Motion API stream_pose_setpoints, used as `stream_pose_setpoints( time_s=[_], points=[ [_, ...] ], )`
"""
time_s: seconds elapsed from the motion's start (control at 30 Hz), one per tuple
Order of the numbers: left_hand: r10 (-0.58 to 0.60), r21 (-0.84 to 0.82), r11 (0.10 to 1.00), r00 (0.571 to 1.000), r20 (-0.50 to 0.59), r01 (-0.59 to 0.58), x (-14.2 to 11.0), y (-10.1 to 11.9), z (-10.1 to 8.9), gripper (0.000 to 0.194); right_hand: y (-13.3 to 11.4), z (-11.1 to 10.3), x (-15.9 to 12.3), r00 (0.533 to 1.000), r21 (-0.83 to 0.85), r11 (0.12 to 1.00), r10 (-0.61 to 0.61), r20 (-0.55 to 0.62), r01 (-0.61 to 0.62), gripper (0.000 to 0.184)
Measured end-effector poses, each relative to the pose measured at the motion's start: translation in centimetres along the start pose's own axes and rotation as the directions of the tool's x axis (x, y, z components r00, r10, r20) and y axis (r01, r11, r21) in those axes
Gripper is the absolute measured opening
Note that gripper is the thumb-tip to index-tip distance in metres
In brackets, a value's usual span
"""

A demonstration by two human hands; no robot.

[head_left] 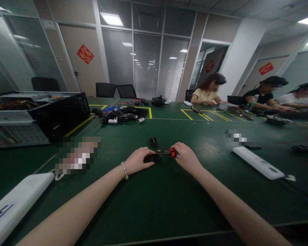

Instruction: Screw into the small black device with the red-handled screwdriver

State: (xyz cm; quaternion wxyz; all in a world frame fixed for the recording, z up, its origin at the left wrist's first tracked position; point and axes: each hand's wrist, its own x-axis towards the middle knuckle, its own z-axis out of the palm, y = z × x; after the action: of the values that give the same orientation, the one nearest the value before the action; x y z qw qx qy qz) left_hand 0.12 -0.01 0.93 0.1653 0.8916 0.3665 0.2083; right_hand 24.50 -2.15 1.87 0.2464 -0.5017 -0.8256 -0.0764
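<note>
Left hand [140, 159]: fingers curled around a black part [154, 158], thumb along the near side, pinched nearly closed. Right hand [186, 156]: fingers wrapped around red-handled pliers [173, 152], nose pointing left at the part; can't tell if the jaws actually bite it. Both are mid-worktop [149, 208], between the forearms. Small black piece [153, 141] sits just beyond the left fingertips, apart from them. White power bank [23, 201] near left, second white unit [258, 163] off right. Tool-and-cable pile [123, 114] farther back, beside a computer case [61, 114].
</note>
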Motion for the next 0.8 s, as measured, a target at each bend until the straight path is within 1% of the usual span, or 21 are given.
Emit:
stream_pose_setpoints(
  time_s=[0.1, 0.2, 0.27, 0.37, 0.57, 0.8],
  points=[
    [0.007, -0.003, 1.0, 1.0, -0.022, -0.007, 0.0, 0.0, 0.1, 0.039, 0.1, 0.8, -0.1, 1.0, -0.007, 1.0, -0.026, -0.014, 0.026, 0.029],
    [0.007, -0.008, 1.0, 1.0, -0.015, -0.007, 0.0, 0.1, 0.0, 0.04, 0.3, 1.3, -0.1, 0.998, 0.002, 0.998, -0.061, -0.024, 0.061, 0.032],
    [0.01, -0.004, 1.0, 1.0, 0.003, -0.01, 0.0, 0.1, -0.1, 0.037, 0.2, 1.5, -0.1, 0.995, -0.004, 0.995, -0.096, -0.011, 0.096, 0.033],
    [0.023, 0.003, 1.0, 1.0, 0.014, -0.023, 0.0, 0.0, -0.1, 0.036, -0.1, 1.7, 0.0, 0.99, -0.029, 0.99, -0.14, 0.02, 0.141, 0.03],
    [0.048, -0.011, 0.999, 0.999, 0.009, -0.048, 0.0, -0.3, 0.1, 0.037, -0.4, 2.1, 0.2, 0.985, -0.083, 0.981, -0.174, 0.01, 0.175, 0.027],
    [0.045, -0.022, 0.999, 0.999, 0.016, -0.045, -0.1, 0.0, -0.1, 0.038, -0.5, 2.0, 0.3, 0.981, -0.105, 0.976, -0.192, -0.004, 0.191, 0.027]
  ],
)
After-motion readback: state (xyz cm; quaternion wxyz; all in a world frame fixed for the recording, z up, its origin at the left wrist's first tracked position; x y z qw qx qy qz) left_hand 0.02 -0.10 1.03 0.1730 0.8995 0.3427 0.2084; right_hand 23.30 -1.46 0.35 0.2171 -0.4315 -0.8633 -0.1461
